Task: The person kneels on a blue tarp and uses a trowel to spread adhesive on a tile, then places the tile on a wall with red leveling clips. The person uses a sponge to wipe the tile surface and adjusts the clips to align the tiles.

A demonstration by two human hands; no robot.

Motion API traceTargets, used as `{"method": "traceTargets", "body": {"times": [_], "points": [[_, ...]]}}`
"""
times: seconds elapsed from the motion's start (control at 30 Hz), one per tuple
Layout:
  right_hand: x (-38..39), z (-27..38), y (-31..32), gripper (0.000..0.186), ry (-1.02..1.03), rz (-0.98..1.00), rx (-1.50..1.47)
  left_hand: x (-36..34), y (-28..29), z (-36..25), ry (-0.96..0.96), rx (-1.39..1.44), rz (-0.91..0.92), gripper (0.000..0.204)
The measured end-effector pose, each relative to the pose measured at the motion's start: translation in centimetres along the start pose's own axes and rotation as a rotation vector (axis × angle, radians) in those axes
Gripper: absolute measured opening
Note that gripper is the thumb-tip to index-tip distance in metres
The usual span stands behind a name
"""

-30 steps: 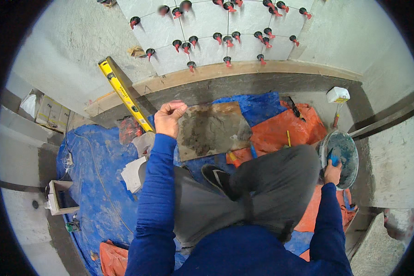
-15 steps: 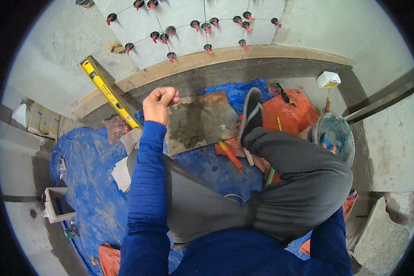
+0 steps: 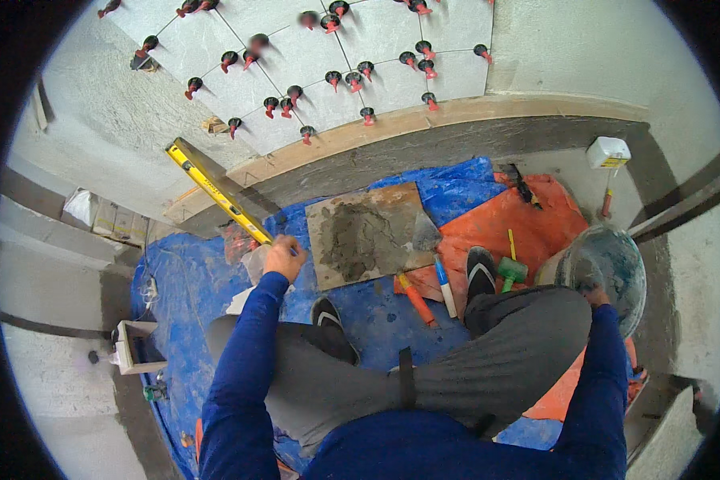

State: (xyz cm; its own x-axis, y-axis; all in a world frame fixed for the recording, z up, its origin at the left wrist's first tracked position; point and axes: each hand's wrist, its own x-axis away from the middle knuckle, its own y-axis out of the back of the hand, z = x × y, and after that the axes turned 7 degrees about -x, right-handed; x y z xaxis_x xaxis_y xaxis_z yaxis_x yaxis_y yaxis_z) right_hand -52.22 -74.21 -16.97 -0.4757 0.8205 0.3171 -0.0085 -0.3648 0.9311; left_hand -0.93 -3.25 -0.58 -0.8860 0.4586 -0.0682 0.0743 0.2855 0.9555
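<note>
My left hand (image 3: 286, 258) hangs above the blue tarp beside the lower end of a yellow spirit level (image 3: 216, 194), its fingers curled closed with nothing visible in them. To its right lies a square board (image 3: 328, 268) spread with wet grey mortar (image 3: 360, 236). On the right, my right hand (image 3: 595, 297) reaches over the near rim into a mortar-smeared bucket (image 3: 634, 276). Its fingers are curled around something dim and greyish that I cannot make out. Between board and bucket lie an orange-handled tool (image 3: 418, 301), a blue-and-white tool (image 3: 446, 288) and a green mallet (image 3: 510, 272).
Wall tiles (image 3: 392, 88) with several red-and-black levelling clips stand above a wooden batten (image 3: 408, 114). Blue tarp (image 3: 192, 280) and orange sheeting (image 3: 488, 220) cover the floor. A white box (image 3: 608, 152) hangs at the right; an open box (image 3: 140, 348) stands at the left.
The view has tilted up, showing more wall tiles. My raised right foot has come down onto the sheeting. My left hand has moved lower, toward me. The blue thing at my right hand no longer shows.
</note>
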Motion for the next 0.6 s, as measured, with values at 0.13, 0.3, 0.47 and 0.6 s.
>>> {"method": "traceTargets", "body": {"times": [0.13, 0.3, 0.47, 0.6], "points": [[-0.7, -0.2, -3.2, 0.046, -0.040, 0.358, 0.101, -0.5, -6.5, -0.4, 0.163, -0.297, 0.312, 0.017], [0.9, -2.1, -1.2, 0.042, -0.035, 0.287, 0.232, 4.2, -18.3, -8.7, 0.333, 0.280, 0.223, 0.016], [3.1, 6.7, 12.2, 0.041, -0.103, -0.380, 0.017, 9.6, -24.4, -12.6, 0.544, 0.293, 0.621, 0.038], [4.1, 23.2, 21.1, 0.052, 0.694, -0.382, -0.334, 8.1, -26.6, -14.1, 0.768, 0.751, 0.783, 0.067]]}}
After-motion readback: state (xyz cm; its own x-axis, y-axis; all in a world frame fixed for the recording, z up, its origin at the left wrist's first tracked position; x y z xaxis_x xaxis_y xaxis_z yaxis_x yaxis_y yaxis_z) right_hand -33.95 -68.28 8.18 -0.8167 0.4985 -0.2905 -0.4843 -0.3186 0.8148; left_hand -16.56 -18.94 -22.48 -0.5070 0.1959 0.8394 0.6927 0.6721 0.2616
